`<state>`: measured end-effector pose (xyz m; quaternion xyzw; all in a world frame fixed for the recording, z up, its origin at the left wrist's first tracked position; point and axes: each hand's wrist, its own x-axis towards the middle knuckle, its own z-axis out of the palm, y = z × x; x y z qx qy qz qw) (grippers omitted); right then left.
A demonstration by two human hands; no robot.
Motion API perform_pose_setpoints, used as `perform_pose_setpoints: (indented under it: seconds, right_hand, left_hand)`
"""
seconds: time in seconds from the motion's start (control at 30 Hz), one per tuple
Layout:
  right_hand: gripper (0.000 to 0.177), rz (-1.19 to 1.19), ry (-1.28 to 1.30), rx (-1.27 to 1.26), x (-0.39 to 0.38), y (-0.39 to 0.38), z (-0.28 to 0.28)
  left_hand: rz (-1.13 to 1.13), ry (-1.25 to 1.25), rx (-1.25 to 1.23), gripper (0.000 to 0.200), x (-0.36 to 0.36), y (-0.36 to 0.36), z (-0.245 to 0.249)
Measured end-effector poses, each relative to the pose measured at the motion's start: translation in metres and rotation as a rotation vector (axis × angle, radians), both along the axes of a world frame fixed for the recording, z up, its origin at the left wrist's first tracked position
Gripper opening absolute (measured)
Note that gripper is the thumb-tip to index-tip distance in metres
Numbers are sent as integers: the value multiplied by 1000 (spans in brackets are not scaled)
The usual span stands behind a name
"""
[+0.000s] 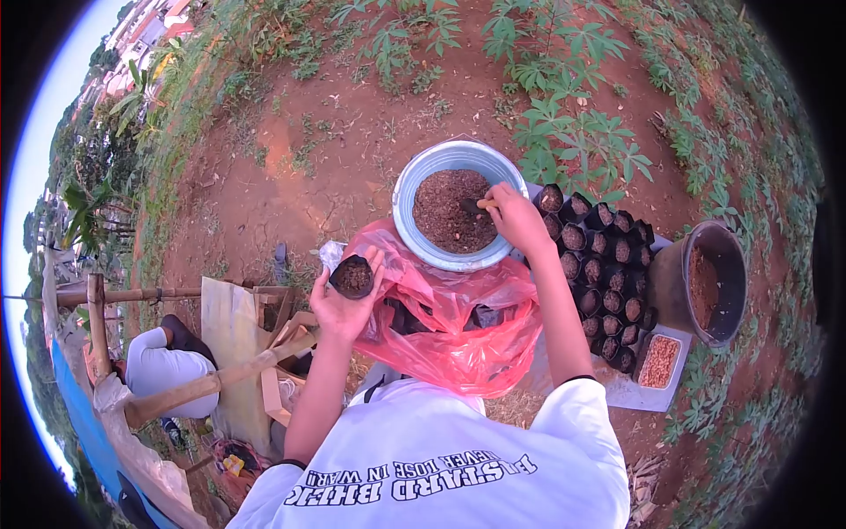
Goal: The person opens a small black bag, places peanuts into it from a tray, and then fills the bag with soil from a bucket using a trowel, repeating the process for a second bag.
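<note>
My left hand [344,304] holds a small black seedling bag [353,277] with dark soil in it, its open mouth facing up. A small trowel [474,205] is gripped by its wooden handle in my right hand [515,218]. Its dark blade rests at the soil [449,203] inside a light blue bucket [408,181]. Below the bucket, a red plastic bag [458,339] spreads in front of my body, with dark items partly visible under it.
To the right, several soil-filled black seedling bags [608,256] stand packed together on a board [617,395]. A tray of seeds [659,361] sits at the board's corner, beside a dark bucket [674,278]. At left are a bamboo frame [207,388] and another person [167,370]. Leafy plants [573,132] grow ahead.
</note>
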<state>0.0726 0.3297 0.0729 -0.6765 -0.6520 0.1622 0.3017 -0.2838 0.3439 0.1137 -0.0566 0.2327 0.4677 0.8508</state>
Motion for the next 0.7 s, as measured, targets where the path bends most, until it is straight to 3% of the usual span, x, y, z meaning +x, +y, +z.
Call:
perform_pose_setpoints:
  seconds: [0.53,0.7]
  right_hand:
    - [16,-66,96,31,-10,-1,-12]
    - [20,-95,88,68,-14,-3,-11]
  left_hand:
    - [-23,-38,44,59,19,3,2]
    - [-28,-21,76,67,14,-1,-1]
